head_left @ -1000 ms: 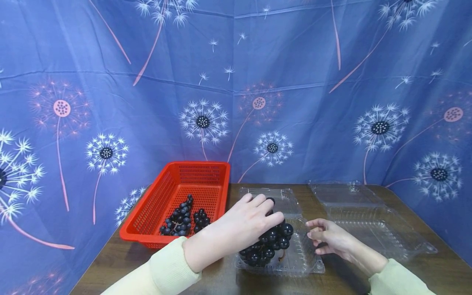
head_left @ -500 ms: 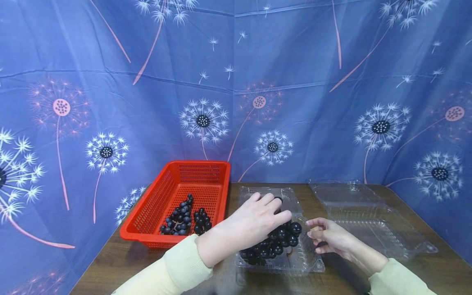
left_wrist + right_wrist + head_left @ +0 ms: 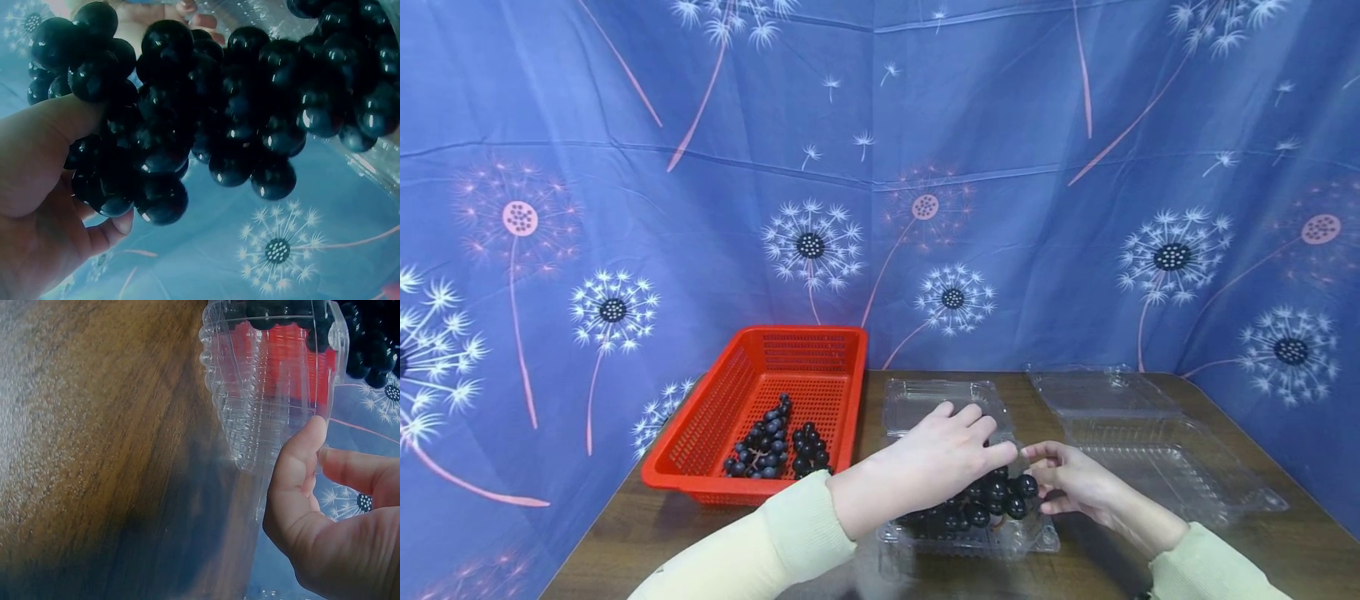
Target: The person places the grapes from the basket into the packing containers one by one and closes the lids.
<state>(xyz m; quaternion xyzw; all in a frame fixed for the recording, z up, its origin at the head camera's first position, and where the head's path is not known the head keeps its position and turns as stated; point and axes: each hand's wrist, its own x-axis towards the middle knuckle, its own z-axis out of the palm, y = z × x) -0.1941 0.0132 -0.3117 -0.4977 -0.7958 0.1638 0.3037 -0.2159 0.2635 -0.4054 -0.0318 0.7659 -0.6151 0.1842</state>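
My left hand (image 3: 936, 454) grips a large bunch of black grapes (image 3: 981, 507) from above, over a clear plastic clamshell box (image 3: 925, 546). The left wrist view has the thumb and fingers around one end of the bunch (image 3: 240, 94), which stretches away to the right. At the box's right side is my right hand (image 3: 1071, 477). Up close in the right wrist view, its thumb and a finger pinch the rim of the box (image 3: 269, 434), and dark grapes show through the clear wall. Part of the bunch is hidden behind my left hand.
A red plastic basket (image 3: 745, 332) stands at left on the wooden table (image 3: 617, 542), with two bunches of dark grapes (image 3: 767, 442) inside. To the right lies another opened clear clamshell box (image 3: 1180, 471). A blue dandelion-print cloth (image 3: 1037, 250) hangs behind the table.
My left hand has moved right and slightly down with the grapes, bringing them close to my right hand. The right hand has stayed at the box's edge.
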